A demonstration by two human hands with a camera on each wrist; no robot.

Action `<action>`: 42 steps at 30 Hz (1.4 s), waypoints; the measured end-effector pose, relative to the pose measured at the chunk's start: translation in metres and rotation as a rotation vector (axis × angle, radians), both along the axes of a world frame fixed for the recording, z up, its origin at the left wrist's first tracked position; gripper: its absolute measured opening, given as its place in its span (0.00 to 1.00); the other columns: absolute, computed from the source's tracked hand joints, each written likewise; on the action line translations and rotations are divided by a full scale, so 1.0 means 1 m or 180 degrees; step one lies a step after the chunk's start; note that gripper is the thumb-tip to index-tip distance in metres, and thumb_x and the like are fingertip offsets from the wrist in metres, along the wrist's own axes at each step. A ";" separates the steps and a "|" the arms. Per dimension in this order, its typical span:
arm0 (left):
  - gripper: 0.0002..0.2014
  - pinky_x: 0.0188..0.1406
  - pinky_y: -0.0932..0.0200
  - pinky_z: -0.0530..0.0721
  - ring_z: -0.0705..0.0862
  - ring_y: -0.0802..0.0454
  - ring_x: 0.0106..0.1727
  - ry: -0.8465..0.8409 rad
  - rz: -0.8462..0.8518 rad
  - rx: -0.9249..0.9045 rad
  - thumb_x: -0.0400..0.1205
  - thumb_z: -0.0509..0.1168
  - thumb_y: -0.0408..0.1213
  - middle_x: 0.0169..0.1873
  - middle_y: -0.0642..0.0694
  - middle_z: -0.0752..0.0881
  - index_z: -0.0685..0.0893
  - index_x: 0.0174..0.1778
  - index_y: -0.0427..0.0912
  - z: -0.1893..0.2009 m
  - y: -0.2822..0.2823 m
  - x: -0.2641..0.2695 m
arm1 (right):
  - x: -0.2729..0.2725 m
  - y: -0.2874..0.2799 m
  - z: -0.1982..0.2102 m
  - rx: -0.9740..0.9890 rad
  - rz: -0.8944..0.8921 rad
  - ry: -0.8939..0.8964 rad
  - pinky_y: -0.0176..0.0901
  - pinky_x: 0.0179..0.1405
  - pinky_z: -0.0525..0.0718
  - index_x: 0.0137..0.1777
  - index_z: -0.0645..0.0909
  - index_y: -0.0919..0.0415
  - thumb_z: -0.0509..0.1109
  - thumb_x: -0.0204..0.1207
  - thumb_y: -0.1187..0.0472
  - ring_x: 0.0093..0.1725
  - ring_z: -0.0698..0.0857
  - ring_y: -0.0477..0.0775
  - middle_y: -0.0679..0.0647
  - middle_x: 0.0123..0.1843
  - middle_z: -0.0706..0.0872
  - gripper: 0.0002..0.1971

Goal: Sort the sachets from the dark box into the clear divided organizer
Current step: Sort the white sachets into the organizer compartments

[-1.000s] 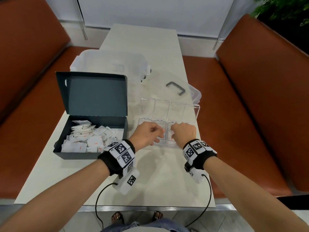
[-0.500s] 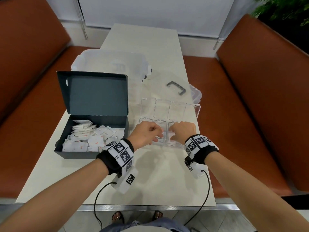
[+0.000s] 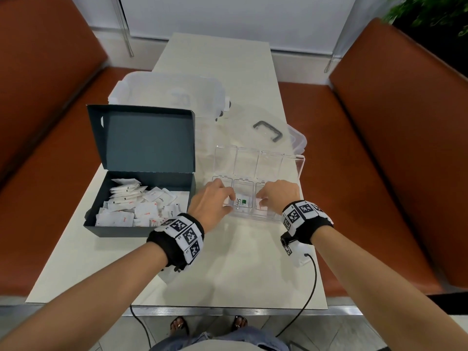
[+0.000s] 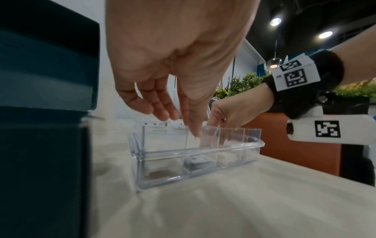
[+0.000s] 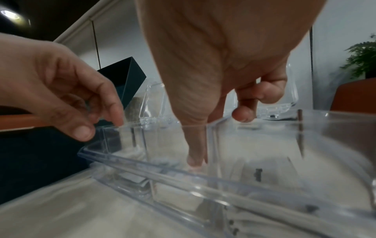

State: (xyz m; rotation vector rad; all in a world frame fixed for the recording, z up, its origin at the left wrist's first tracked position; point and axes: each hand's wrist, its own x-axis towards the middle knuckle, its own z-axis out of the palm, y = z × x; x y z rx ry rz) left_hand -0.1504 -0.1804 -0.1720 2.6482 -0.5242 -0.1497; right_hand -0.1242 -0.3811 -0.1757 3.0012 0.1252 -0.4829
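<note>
The dark box stands open on the left with several white sachets inside. To its right is the clear divided organizer, its lid up. Both hands are over its near row. My left hand hovers at the left compartment with its fingers hanging relaxed and holding nothing. A green-marked sachet lies in the middle compartment. My right hand reaches into the compartment to the right of it. Its thumb and forefinger pinch a red-printed sachet near the floor.
A large translucent bin stands behind the dark box. Its lid with a grey handle lies behind the organizer. Orange benches run along both long sides of the white table. Wrist cables hang over the near edge.
My left hand has drawn slightly to the left, uncovering the green-marked sachet in the middle compartment. The right hand has stayed in its compartment.
</note>
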 end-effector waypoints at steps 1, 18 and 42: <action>0.08 0.55 0.53 0.76 0.78 0.51 0.54 -0.0036 -0.0045 0.0125 0.81 0.69 0.42 0.51 0.50 0.79 0.85 0.56 0.51 0.001 0.001 0.001 | 0.000 0.000 0.000 -0.0028 0.0013 -0.0051 0.45 0.51 0.79 0.67 0.80 0.38 0.67 0.79 0.47 0.61 0.83 0.55 0.49 0.61 0.87 0.16; 0.07 0.59 0.48 0.79 0.85 0.48 0.49 0.0114 -0.0040 0.0207 0.84 0.65 0.40 0.47 0.51 0.89 0.84 0.56 0.48 0.005 -0.007 -0.006 | 0.005 0.001 -0.001 -0.0287 0.0294 -0.0100 0.43 0.42 0.71 0.63 0.83 0.38 0.68 0.79 0.47 0.59 0.79 0.54 0.50 0.54 0.87 0.13; 0.18 0.49 0.56 0.79 0.84 0.54 0.50 -0.0237 -0.0019 -0.0305 0.82 0.64 0.56 0.52 0.55 0.86 0.82 0.63 0.52 0.027 0.012 -0.017 | -0.011 -0.018 0.087 0.0800 0.0119 -0.0793 0.39 0.36 0.84 0.58 0.84 0.35 0.62 0.84 0.57 0.34 0.82 0.37 0.37 0.57 0.87 0.15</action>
